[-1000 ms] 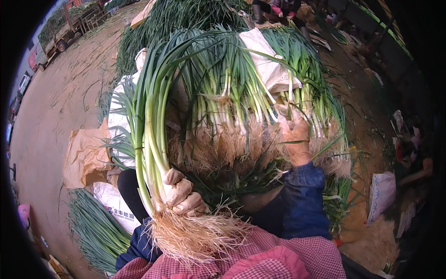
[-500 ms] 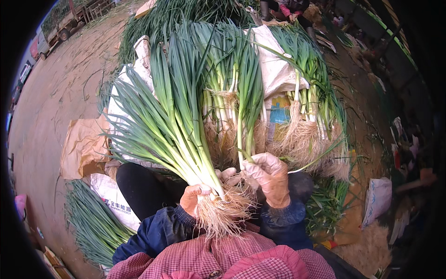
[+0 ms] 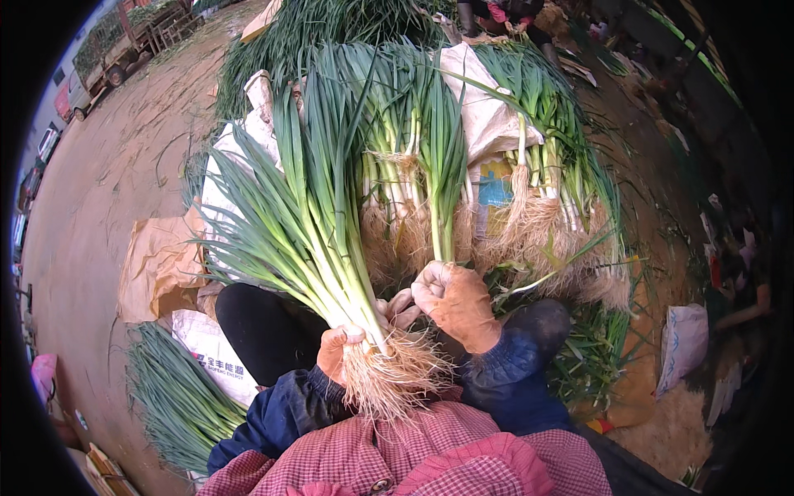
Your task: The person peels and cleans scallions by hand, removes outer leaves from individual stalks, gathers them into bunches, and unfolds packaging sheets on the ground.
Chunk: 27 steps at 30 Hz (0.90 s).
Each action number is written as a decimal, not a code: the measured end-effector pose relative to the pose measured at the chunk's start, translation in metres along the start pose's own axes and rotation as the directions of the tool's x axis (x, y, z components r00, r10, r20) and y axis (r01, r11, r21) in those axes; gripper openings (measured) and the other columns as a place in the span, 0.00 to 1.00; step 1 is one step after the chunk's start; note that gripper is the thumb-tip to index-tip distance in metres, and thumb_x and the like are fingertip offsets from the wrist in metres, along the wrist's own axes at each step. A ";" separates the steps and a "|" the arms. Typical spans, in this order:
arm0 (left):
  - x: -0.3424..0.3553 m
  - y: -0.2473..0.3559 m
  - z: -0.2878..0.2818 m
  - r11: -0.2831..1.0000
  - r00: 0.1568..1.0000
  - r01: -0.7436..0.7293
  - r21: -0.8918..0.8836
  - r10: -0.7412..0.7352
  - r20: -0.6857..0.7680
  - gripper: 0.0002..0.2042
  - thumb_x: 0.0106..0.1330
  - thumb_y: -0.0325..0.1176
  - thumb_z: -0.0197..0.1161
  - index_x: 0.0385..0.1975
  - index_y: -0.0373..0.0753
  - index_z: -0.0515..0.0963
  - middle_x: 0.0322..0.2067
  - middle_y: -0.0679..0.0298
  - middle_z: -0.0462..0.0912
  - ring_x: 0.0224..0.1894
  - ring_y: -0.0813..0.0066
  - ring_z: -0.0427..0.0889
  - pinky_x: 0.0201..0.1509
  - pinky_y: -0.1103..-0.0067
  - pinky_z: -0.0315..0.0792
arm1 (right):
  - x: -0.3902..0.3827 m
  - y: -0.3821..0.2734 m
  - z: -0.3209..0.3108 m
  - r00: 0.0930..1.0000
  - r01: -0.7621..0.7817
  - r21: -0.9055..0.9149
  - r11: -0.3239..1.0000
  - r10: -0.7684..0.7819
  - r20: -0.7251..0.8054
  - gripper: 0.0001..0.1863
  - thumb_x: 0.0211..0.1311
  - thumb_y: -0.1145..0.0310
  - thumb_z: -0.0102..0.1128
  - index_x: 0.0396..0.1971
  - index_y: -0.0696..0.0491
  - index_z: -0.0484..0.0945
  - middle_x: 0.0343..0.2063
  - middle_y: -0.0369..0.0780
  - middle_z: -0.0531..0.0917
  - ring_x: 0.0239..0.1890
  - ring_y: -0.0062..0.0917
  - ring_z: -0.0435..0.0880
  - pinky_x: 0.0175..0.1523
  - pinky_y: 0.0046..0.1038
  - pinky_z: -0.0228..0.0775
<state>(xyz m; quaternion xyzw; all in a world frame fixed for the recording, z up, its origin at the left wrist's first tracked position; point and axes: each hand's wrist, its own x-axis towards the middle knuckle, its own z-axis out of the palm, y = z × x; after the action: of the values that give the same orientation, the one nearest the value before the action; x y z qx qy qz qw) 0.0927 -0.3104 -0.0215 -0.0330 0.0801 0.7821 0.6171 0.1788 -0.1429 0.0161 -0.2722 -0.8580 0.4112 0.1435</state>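
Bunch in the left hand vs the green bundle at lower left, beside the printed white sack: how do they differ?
The held bunch is gripped in the left hand; the lower-left bundle lies with no hand on it.
The held bunch shows pale stalks and tangled roots; the lower-left bundle shows mostly leaves, no roots visible.
Both have long, narrow green leaves.

Left hand, one; right hand, one. Held leek bunch, one. Lower-left leek pile, one. Brown paper, one piece. Co-worker, one.
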 end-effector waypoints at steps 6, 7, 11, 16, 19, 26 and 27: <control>0.002 -0.007 -0.012 0.999 0.999 -0.030 0.020 0.030 0.025 0.26 0.48 0.24 0.55 0.52 0.31 0.67 0.64 0.52 0.55 0.67 0.58 0.54 0.64 0.60 0.61 | 0.024 0.044 -0.015 0.934 -0.310 0.091 0.946 0.321 -0.157 0.14 0.56 0.59 0.59 0.29 0.56 0.76 0.23 0.40 0.80 0.28 0.27 0.79 0.34 0.29 0.69; 0.006 -0.008 -0.012 0.999 0.999 0.039 -0.019 -0.039 0.023 0.26 0.48 0.22 0.55 0.52 0.31 0.68 0.65 0.53 0.52 0.68 0.61 0.49 0.65 0.62 0.60 | 0.021 0.079 0.003 0.961 -0.255 0.143 0.956 0.267 -0.074 0.13 0.57 0.61 0.59 0.31 0.56 0.75 0.22 0.40 0.79 0.24 0.25 0.78 0.30 0.27 0.69; 0.014 -0.013 -0.032 0.998 0.997 -0.013 0.065 0.018 -0.074 0.21 0.51 0.24 0.55 0.48 0.28 0.68 0.41 0.50 0.77 0.41 0.59 0.79 0.46 0.66 0.77 | -0.003 0.059 0.058 0.976 0.026 -0.367 0.930 -0.104 -0.193 0.15 0.53 0.56 0.60 0.31 0.52 0.73 0.20 0.43 0.76 0.23 0.37 0.77 0.31 0.37 0.67; 0.014 -0.014 -0.032 0.997 0.986 0.040 0.069 -0.028 -0.166 0.22 0.53 0.28 0.56 0.49 0.29 0.67 0.39 0.50 0.78 0.38 0.61 0.81 0.43 0.69 0.78 | -0.009 0.045 0.049 0.983 -0.066 -0.289 0.955 0.013 -0.183 0.20 0.48 0.59 0.61 0.37 0.57 0.69 0.33 0.50 0.74 0.36 0.47 0.73 0.41 0.43 0.65; 0.020 -0.019 -0.014 1.000 0.987 -0.006 0.015 0.008 -0.158 0.22 0.54 0.28 0.56 0.50 0.28 0.67 0.42 0.48 0.77 0.39 0.60 0.80 0.44 0.69 0.77 | 0.000 0.065 0.061 0.930 -0.308 0.613 0.728 0.367 0.032 0.15 0.59 0.64 0.51 0.40 0.59 0.70 0.31 0.44 0.76 0.33 0.34 0.77 0.36 0.32 0.69; 0.020 -0.012 -0.020 0.997 0.997 0.070 -0.031 -0.071 -0.044 0.25 0.55 0.26 0.55 0.55 0.28 0.63 0.47 0.48 0.74 0.46 0.57 0.78 0.52 0.64 0.73 | -0.014 0.055 0.022 0.920 -0.380 0.853 0.359 0.240 0.309 0.18 0.60 0.68 0.48 0.46 0.62 0.72 0.35 0.39 0.79 0.37 0.20 0.75 0.41 0.20 0.69; 0.018 -0.013 -0.003 0.989 0.996 0.085 -0.118 -0.082 0.034 0.28 0.53 0.25 0.55 0.57 0.28 0.60 0.50 0.47 0.72 0.50 0.55 0.75 0.56 0.62 0.70 | -0.013 0.059 0.015 0.969 -0.222 0.850 0.478 0.204 0.138 0.15 0.60 0.68 0.49 0.42 0.62 0.73 0.30 0.35 0.77 0.28 0.16 0.71 0.34 0.16 0.65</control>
<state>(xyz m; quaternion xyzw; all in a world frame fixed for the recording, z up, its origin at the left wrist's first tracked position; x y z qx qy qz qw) 0.1007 -0.2906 -0.0286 -0.0617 0.0227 0.7594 0.6473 0.2035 -0.1296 -0.0394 -0.2655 -0.5015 0.7988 0.1997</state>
